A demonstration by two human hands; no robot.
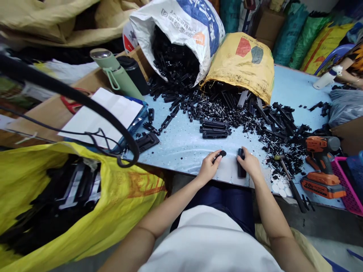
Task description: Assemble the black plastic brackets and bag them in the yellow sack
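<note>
My left hand [210, 166] is closed on a small black plastic part [220, 154], which pokes out past the fingertips above the table edge. Beside it, my right hand [250, 163] grips a longer black plastic piece [241, 166] that stands along the front edge of the blue table [181, 151]. A gap separates the two pieces. Just beyond the hands lies a neat stack of black plastic strips [214, 129]. Farther back spreads a heap of small black parts and screws [215, 109].
A white sack [181, 22] and a yellow sack [241, 56] spill black parts at the back. On the right are an orange drill [323, 166], a hammer [292, 185] and a pink basket [347, 189]. A yellow bag [136, 192] stands left; a black cable [85, 102] arches over.
</note>
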